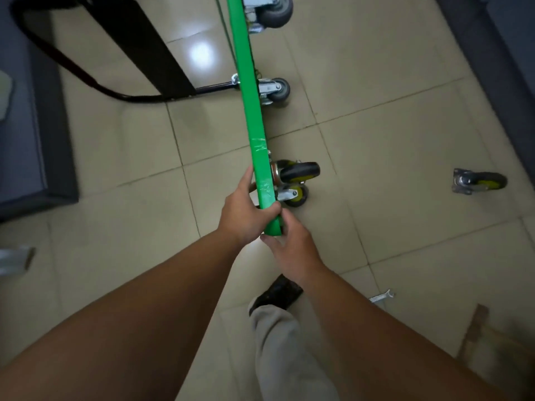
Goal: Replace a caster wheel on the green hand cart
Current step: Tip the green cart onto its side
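green hand cart (250, 105) stood tipped up on its edge on the tiled floor (376, 134), its thin green deck running from the near middle of the scene away to the far edge. the left grip (246, 215) was closed round the deck's near end, fingers curled over the top edge and the thumb lying along the left face. the right grip (292, 244) held the near corner just below it, thumb against the end of the deck and the other fingers wrapped round its right side; the two grips were almost touching.

just right of the grips, two casters with yellow hubs (298, 183) stuck out from the deck's right face, one above the other in the view. farther along the same face sat a grey caster (279, 89), and another grey caster (275, 10) at the far edge. the cart's black handle (86, 73) reached out on the left side.

well to the right a loose caster (477, 182) with a yellow hub lay on the floor. near the person's dark shoe (278, 290) and pale trouser leg (278, 342) lay a wrench (380, 297), with a piece of cardboard (492, 334) at the near right. dark furniture (23, 140) stood along the left.
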`<state>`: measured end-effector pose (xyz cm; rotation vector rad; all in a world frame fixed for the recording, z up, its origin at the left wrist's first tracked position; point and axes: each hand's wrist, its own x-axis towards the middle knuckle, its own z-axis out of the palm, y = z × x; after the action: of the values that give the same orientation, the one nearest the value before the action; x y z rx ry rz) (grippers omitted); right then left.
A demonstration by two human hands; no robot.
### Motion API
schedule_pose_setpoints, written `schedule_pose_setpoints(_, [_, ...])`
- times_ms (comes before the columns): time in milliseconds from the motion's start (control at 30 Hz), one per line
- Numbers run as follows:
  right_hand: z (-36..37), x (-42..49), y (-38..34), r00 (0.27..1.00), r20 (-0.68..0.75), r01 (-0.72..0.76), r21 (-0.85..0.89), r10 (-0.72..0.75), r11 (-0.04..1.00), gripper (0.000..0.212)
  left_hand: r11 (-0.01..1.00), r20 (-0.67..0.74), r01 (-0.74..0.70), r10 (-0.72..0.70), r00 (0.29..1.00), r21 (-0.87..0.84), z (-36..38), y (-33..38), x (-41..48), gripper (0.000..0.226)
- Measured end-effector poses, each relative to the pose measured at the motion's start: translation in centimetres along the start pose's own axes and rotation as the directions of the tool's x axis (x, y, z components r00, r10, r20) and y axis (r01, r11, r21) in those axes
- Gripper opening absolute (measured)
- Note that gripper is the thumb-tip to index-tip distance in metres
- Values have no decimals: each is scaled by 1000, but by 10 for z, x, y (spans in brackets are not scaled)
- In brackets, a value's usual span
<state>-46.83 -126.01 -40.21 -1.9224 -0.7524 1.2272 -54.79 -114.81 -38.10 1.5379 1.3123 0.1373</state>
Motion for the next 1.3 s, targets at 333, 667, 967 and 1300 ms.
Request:
schedule_pose_setpoints(333, [-33,-101,74,993,97,-67,19,65,998,53,1000,-104,-1,0,995,-12,78,-31,-114,98])
schedule_pose_setpoints(667, [-101,-191,136,980,151,-142,49,133,989,53,982,-127,51,-75,989,-181,171,-42,-207,102])
schedule_pose_setpoints(967, [-169,-235,210,944,321,-80,-17,81,997,60,962,-164,123,-166,972,-244,253,-32,-273,100])
schedule_pose_setpoints(1300, [-195,-287,261,937,346,-46,-27,52,999,59,973,-199,112,-152,968,-201,305,-47,-327,104])
